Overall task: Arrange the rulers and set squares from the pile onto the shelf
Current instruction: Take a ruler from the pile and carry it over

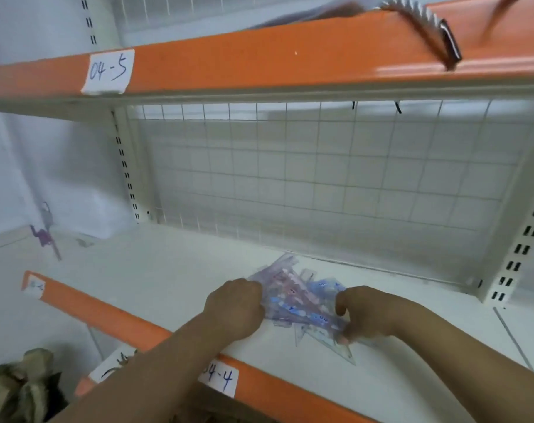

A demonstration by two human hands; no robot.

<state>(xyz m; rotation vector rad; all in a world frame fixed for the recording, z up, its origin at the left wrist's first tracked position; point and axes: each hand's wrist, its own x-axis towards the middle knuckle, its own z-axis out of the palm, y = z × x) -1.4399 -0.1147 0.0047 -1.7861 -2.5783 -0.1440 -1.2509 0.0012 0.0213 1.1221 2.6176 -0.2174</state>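
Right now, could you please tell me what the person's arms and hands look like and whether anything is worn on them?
Both forearms are bare as far as the picture shows, with no sleeves. The left hand and the right hand wear no gloves, and I see no watch, bracelet or ring on the wrists or the visible fingers.

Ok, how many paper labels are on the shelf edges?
4. 04-5 label on the upper edge; 04-4 label on the lower edge; blurred label at its left end; partly hidden label lower left. More may be hidden.
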